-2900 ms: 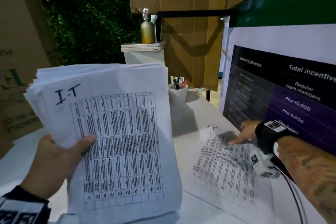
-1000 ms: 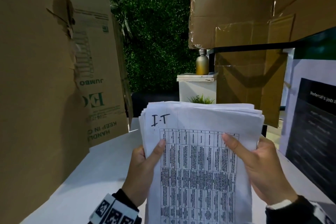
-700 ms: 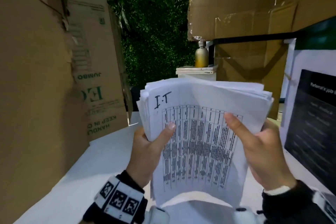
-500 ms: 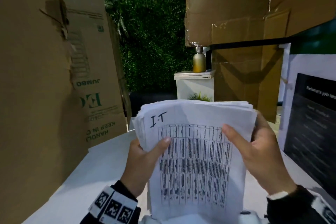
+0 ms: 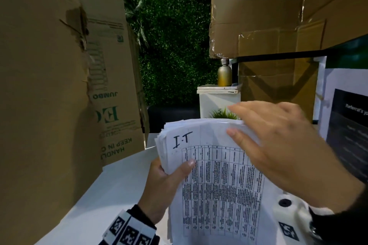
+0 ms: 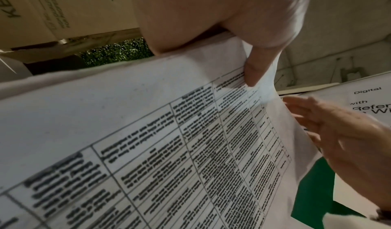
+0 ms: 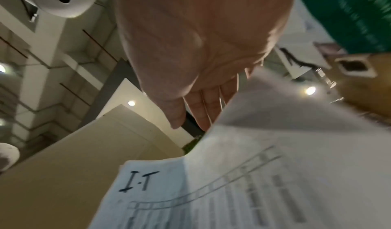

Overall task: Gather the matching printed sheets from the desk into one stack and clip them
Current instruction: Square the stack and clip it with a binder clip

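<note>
A thick stack of printed sheets (image 5: 217,183) stands upright above the white desk (image 5: 111,189); the top page shows a table and a handwritten "I.T". My left hand (image 5: 167,183) grips its left edge, thumb on the front. In the left wrist view that thumb (image 6: 256,68) presses on the stack of sheets (image 6: 148,132). My right hand (image 5: 278,145) is off the paper, fingers straight, hovering flat over the stack's top right corner. The right wrist view shows my right hand's straight fingers (image 7: 203,108) just above the stack's top edge (image 7: 264,149). No clip is in view.
Tall cardboard boxes (image 5: 49,85) wall in the desk on the left and more cardboard (image 5: 278,16) hangs at upper right. A printed poster board (image 5: 346,129) stands at the right. Behind are a small white stand (image 5: 218,97) with a gold bottle (image 5: 224,74) and a green hedge.
My right hand has let go of the stack's right edge and lifted, fingers straightened, above its top corner. The left hand still holds the stack upright.
</note>
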Action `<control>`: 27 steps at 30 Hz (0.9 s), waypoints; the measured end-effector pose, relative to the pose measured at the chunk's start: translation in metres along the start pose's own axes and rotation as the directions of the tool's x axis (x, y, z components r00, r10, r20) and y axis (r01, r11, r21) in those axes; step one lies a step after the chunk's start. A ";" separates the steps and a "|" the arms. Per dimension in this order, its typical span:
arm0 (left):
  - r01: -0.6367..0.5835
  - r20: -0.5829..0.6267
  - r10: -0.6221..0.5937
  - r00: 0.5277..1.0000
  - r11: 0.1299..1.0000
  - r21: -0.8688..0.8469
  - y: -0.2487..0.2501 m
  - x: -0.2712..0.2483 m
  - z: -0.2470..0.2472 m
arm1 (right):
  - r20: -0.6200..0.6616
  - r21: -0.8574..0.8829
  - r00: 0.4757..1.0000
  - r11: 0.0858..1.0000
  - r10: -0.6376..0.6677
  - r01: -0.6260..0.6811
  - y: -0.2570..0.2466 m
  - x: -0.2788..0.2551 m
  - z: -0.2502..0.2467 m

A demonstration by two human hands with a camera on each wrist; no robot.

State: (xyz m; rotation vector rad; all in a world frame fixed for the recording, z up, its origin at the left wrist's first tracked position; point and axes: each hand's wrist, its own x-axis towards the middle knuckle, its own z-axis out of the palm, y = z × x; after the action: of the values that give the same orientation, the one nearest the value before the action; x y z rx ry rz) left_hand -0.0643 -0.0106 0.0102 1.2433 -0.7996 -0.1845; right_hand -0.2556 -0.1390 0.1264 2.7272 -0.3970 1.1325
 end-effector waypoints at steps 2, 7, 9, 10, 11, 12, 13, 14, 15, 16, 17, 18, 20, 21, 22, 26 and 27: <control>-0.008 0.017 0.008 1.000 1.000 -0.011 0.000 0.000 -0.001 | 0.118 -0.028 0.992 0.998 -0.053 0.057 -0.015 0.007 0.006; -0.030 0.035 0.031 0.999 0.999 -0.031 0.003 0.000 0.000 | 0.233 0.017 0.965 0.992 -0.124 0.123 -0.034 0.021 0.004; -0.051 0.042 0.053 0.998 0.997 -0.050 0.003 0.001 0.001 | 0.255 0.043 0.946 0.980 -0.200 0.196 -0.046 0.025 0.000; -0.067 0.045 0.070 0.997 0.996 -0.064 0.003 0.001 0.001 | 0.300 0.059 0.924 0.971 -0.237 0.230 -0.050 0.027 0.001; -0.074 0.044 0.077 0.996 0.995 -0.073 0.003 0.001 0.001 | 0.341 0.076 0.905 0.968 -0.252 0.241 -0.053 0.027 0.001; -0.076 0.041 0.080 0.996 0.994 -0.075 0.003 0.001 0.001 | 0.345 0.094 0.902 0.966 -0.259 0.241 -0.055 0.028 0.001; -0.076 0.042 0.079 0.996 0.994 -0.078 0.003 0.002 0.000 | 0.331 0.102 0.907 0.966 -0.259 0.239 -0.056 0.030 0.002; -0.070 0.045 0.074 0.996 0.994 -0.080 0.002 0.002 -0.001 | 0.339 0.098 0.904 0.965 -0.261 0.242 -0.055 0.032 0.004; -0.059 0.051 0.063 0.997 0.995 -0.080 0.003 0.002 -0.001 | 0.376 0.087 0.889 0.965 -0.264 0.249 -0.052 0.034 0.007; -0.045 0.058 0.050 0.997 0.996 -0.081 0.003 0.001 -0.001 | 0.415 0.083 0.870 0.964 -0.265 0.254 -0.049 0.036 0.009; -0.026 0.061 0.031 0.998 0.996 -0.082 0.002 0.001 -0.002 | 0.434 0.089 0.863 0.966 -0.259 0.245 -0.045 0.038 0.010; -0.006 0.066 0.012 0.998 0.997 -0.083 0.004 0.001 -0.002 | 0.424 0.091 0.871 0.968 -0.250 0.234 -0.040 0.042 0.011; 0.006 0.083 0.001 0.997 0.996 -0.090 0.007 0.001 -0.002 | 0.383 0.044 0.900 0.978 -0.206 0.205 -0.027 0.052 0.010; 0.010 0.101 0.000 0.995 0.995 -0.097 0.007 0.001 -0.002 | 0.390 -0.001 0.905 0.983 -0.168 0.183 -0.021 0.057 0.010; 0.017 0.115 -0.005 0.993 0.995 -0.100 0.008 0.001 -0.002 | 0.424 -0.038 0.897 0.987 -0.127 0.158 -0.017 0.062 0.011; 0.011 0.196 0.003 0.981 0.998 -0.067 0.005 0.001 -0.005 | 0.566 0.058 0.817 0.994 -0.110 0.094 -0.012 0.079 0.022; 0.018 0.214 -0.007 0.977 0.999 -0.047 0.003 0.001 -0.007 | 0.577 0.100 0.807 0.991 -0.127 0.084 -0.008 0.081 0.024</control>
State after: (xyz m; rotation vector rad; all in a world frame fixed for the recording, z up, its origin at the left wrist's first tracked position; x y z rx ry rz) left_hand -0.0597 -0.0046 0.0127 1.1953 -0.9676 -0.3510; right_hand -0.1823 -0.1521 0.1676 3.0690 -0.2693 0.2503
